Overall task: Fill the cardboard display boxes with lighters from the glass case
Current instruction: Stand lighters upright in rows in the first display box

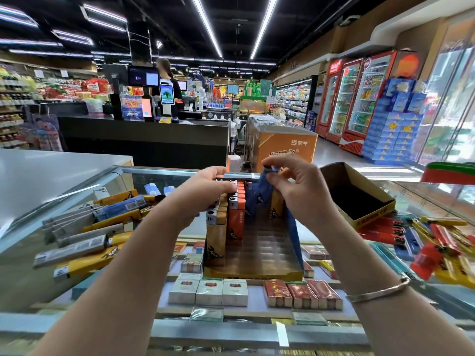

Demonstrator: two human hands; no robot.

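A cardboard display box (257,273) stands on the glass case (144,173) in front of me, partly filled with upright yellow and orange lighters (236,222) along its left side. My left hand (205,191) rests on the tops of those standing lighters, fingers curled over them. My right hand (298,186) pinches the top of a blue lighter (259,194) standing in the box's back row. A second, empty cardboard box (359,194) sits to the right.
Loose grey, yellow and blue lighters (84,237) lie piled on the glass at left; red, yellow and blue ones (431,242) at right. Cigarette packs (231,291) show under the glass. A checkout counter (144,140) with a person stands behind.
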